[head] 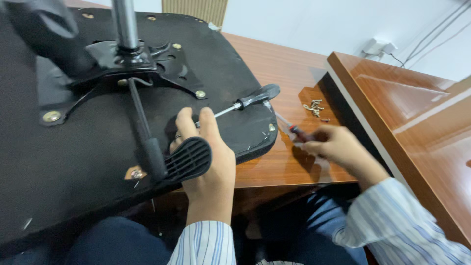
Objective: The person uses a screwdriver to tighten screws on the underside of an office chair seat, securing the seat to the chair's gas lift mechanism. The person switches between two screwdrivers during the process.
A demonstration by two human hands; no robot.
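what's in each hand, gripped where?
Right hand: red-tipped tool, blurred, gripped at its rear end. Left hand: rests on the seat underside by the black-handled screwdriver; any hold can't be told.

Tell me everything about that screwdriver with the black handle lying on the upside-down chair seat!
The screwdriver has a chunky black handle, likely plastic or rubber, and a thin shiny metal shaft. It lies flat and slanted on the black underside of the chair seat, near its right edge, handle pointing up and right toward the wooden table. The shaft's tip end runs down-left to the left hand, whose fingers meet it. The tip itself is hidden there.
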